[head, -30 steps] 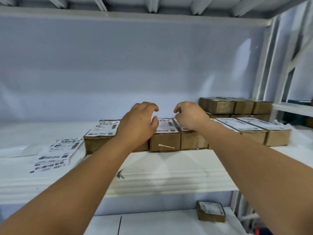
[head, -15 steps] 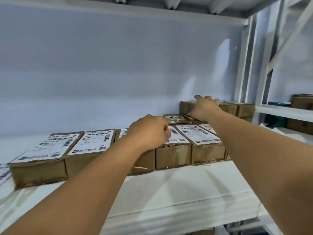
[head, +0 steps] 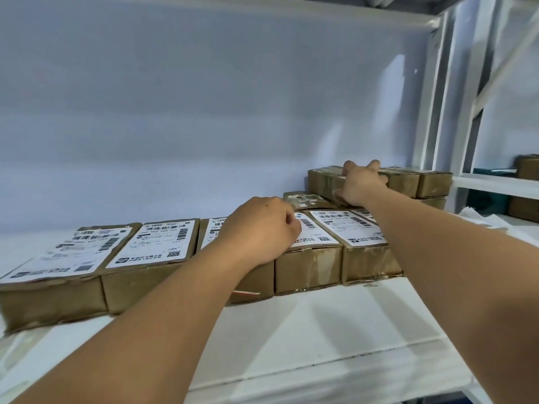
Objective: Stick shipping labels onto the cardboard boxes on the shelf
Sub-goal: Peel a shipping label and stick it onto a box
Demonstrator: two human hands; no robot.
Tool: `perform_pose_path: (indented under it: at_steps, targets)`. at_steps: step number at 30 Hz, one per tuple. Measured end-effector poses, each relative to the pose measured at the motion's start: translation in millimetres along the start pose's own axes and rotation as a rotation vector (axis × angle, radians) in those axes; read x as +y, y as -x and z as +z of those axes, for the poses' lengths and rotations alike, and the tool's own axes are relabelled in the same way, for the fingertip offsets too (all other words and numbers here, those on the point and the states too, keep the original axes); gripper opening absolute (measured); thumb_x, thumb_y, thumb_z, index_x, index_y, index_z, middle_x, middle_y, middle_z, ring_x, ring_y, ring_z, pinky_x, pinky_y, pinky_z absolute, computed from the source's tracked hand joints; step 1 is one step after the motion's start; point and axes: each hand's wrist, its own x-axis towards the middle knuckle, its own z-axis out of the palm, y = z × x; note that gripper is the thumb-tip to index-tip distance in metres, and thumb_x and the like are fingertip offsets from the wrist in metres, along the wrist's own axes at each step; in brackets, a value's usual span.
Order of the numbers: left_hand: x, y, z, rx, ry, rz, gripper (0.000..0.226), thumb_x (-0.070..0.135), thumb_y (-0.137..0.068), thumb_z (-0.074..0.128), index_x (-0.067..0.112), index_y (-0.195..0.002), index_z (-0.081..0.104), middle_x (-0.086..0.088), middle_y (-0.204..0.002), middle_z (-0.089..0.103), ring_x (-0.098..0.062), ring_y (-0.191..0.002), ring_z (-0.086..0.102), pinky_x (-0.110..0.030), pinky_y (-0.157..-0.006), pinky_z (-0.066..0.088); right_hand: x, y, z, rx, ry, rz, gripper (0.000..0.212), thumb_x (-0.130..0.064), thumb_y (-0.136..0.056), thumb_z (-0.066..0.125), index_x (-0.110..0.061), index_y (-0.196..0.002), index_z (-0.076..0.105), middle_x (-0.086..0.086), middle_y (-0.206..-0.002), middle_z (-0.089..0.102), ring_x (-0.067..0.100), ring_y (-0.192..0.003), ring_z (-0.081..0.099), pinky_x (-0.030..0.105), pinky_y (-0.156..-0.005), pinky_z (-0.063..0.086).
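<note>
A white shelf (head: 320,330) carries a row of sealed cardboard boxes (head: 307,269) set side by side, running from the left edge towards the right. Five show, each with a printed shipping label (head: 157,243) stuck flat on its top face; the flaps are taped and what is inside cannot be seen. Behind the right end of the row, against the back wall, a lone bare box (head: 306,199) lies flat. Beside it, in the back right corner, stands a stack of plain boxes (head: 431,185) in at least two layers, none with a label showing.

The left hand (head: 259,231) rests on top of the third box in the row, covering most of its label. Its fingers are curled under into a loose fist with the thumb tucked against the forefinger. Whether it pinches anything cannot be told from behind the knuckles.

The right hand (head: 360,185) reaches past the row to the stack and grips an unlabelled box (head: 323,177) at the left end of the upper layer, fingers hooked over the top edge and thumb low on the near face. The two hands are well apart.

At the right edge of the shelf lies a pile of white paper (head: 481,220). Beyond the upright, a neighbouring shelf (head: 495,182) holds more brown boxes.
</note>
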Motion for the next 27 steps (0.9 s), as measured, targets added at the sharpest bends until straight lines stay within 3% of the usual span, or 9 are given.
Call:
perform_pose_path:
  at_steps: [2, 4, 8, 11, 13, 15, 18, 22, 27]
  targets:
    - [0.5, 0.5, -0.7, 0.003, 0.001, -0.004, 0.022, 0.031, -0.091, 0.047, 0.024, -0.086, 0.067, 0.005, -0.093, 0.066, -0.015, -0.087, 0.057, -0.027, -0.074, 0.047, -1.6, -0.3, -1.4, 0.003, -0.021, 0.025, 0.041, -0.021, -0.09, 0.058, -0.024, -0.128, 0.041, 0.019, -0.136, 0.021, 0.043, -0.117, 0.032, 0.042, -0.084, 0.037]
    - [1.4, 2.2, -0.4, 0.003, -0.01, -0.001, 0.022, 0.032, -0.092, 0.047, 0.024, -0.087, 0.067, 0.005, -0.093, 0.066, -0.015, -0.086, 0.056, -0.027, -0.073, 0.047, -1.5, -0.1, -3.9, -0.002, -0.069, 0.053, 0.042, -0.027, -0.087, 0.062, -0.025, -0.125, 0.042, 0.022, -0.141, 0.022, 0.043, -0.122, 0.029, 0.042, -0.09, 0.035]
    - [1.9, 5.0, -0.8, 0.014, -0.008, 0.001, 0.023, 0.032, -0.091, 0.046, 0.024, -0.091, 0.068, 0.005, -0.097, 0.066, -0.016, -0.088, 0.057, -0.032, -0.078, 0.05, 2.5, 4.3, -8.1, 0.02, -0.236, 0.068, 0.055, -0.043, -0.078, 0.068, -0.023, -0.122, 0.042, 0.019, -0.127, 0.046, 0.038, -0.121, 0.034, 0.036, -0.077, 0.03]
    - [1.8, 6.1, -0.9, 0.032, -0.005, -0.021, 0.022, 0.032, -0.091, 0.046, 0.025, -0.093, 0.067, 0.005, -0.098, 0.066, -0.017, -0.089, 0.058, -0.031, -0.077, 0.05, -0.2, 22.8, -22.0, 0.093, -0.356, 0.057, 0.062, -0.044, -0.073, 0.07, -0.025, -0.125, 0.041, 0.016, -0.13, 0.034, 0.036, -0.124, 0.029, 0.041, -0.09, 0.039]
    - [2.6, 7.9, -0.5, 0.058, -0.029, -0.03, 0.022, 0.033, -0.091, 0.045, 0.026, -0.096, 0.066, 0.004, -0.098, 0.067, -0.019, -0.089, 0.058, -0.031, -0.077, 0.049, -4.5, 43.2, -35.3, 0.162, -0.41, -0.003, 0.06, -0.038, -0.072, 0.07, -0.024, -0.123, 0.042, 0.013, -0.127, 0.028, 0.036, -0.118, 0.035, 0.038, -0.087, 0.042]
    - [5.7, 9.9, 0.1, 0.119, -0.101, -0.026, 0.024, 0.034, -0.092, 0.043, 0.025, -0.1, 0.063, 0.002, -0.099, 0.067, -0.022, -0.089, 0.059, -0.031, -0.074, 0.049, -8.3, 66.7, -46.4, 0.185, -0.495, -0.072, 0.059, -0.036, -0.07, 0.071, -0.023, -0.121, 0.045, 0.008, -0.118, 0.025, 0.031, -0.099, 0.051, 0.032, -0.082, 0.045]
    - [16.6, 18.9, -5.3, 0.304, -0.275, -0.016, 0.026, 0.031, -0.096, 0.037, 0.023, -0.112, 0.056, 0.001, -0.102, 0.066, -0.025, -0.089, 0.06, -0.03, -0.067, 0.042, -13.4, 107.2, -58.4, 0.163, -0.546, -0.146, 0.057, -0.04, -0.069, 0.074, -0.024, -0.116, 0.047, 0.003, -0.11, 0.021, 0.019, -0.073, 0.053, 0.027, -0.084, 0.046]
    - [17.7, 40.3, -26.1, 0.465, -0.166, -0.085, 0.029, 0.022, -0.095, 0.039, 0.023, -0.122, 0.05, 0.001, -0.112, 0.063, -0.023, -0.101, 0.057, -0.034, -0.072, 0.043, -29.1, 154.3, -68.9, 0.128, -0.569, -0.209, 0.06, -0.052, -0.068, 0.074, -0.028, -0.116, 0.048, 0.002, -0.111, 0.022, 0.021, -0.081, 0.055, 0.026, -0.081, 0.045]
    - [-9.1, 86.1, -56.6, 0.472, -0.131, -0.157, 0.03, 0.02, -0.093, 0.046, 0.021, -0.122, 0.054, 0.001, -0.119, 0.062, -0.02, -0.108, 0.053, -0.033, -0.082, 0.043, -60.5, 197.0, -84.4, 0.076, -0.61, -0.29, 0.062, -0.056, -0.068, 0.075, -0.028, -0.116, 0.047, 0.0, -0.111, 0.022, 0.017, -0.082, 0.046, 0.026, -0.081, 0.042]
